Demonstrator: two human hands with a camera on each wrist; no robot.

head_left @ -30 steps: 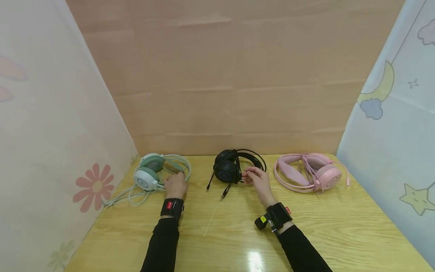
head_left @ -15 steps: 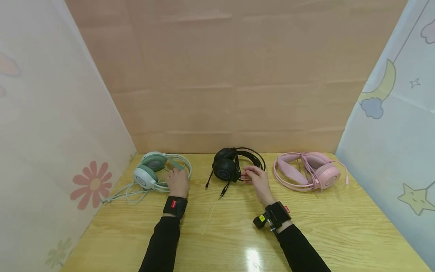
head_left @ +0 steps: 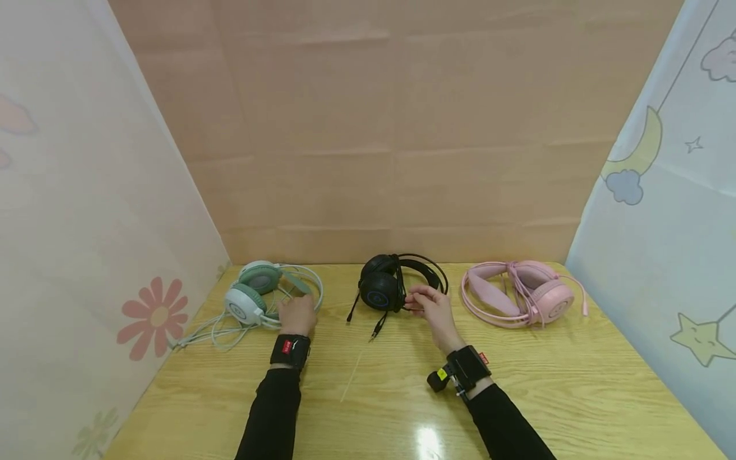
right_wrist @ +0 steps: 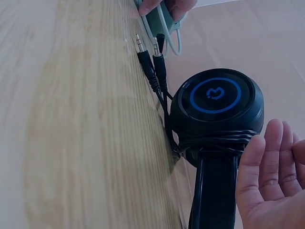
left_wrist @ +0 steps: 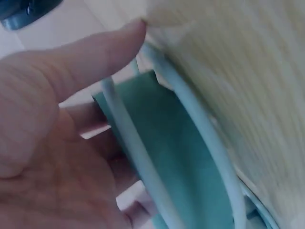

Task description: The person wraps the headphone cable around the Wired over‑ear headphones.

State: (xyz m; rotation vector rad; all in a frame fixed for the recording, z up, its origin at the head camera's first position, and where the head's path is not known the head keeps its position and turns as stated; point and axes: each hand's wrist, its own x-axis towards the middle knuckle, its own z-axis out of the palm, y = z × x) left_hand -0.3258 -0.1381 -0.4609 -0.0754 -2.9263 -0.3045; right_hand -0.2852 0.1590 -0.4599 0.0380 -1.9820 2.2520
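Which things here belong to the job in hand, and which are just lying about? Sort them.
In the job, seemingly:
green-and-white headphones, left hand at their headband
black headphones, right hand beside them

Just lying about, apparently:
pink headphones, no hand touching them

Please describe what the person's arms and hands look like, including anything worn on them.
The left sleeve and right sleeve are long and plain black. The left hand and right hand are ungloved. A wide black left wristband and right wristband each carry a small red tag; beside the right one sits a small black block with a yellow patch.
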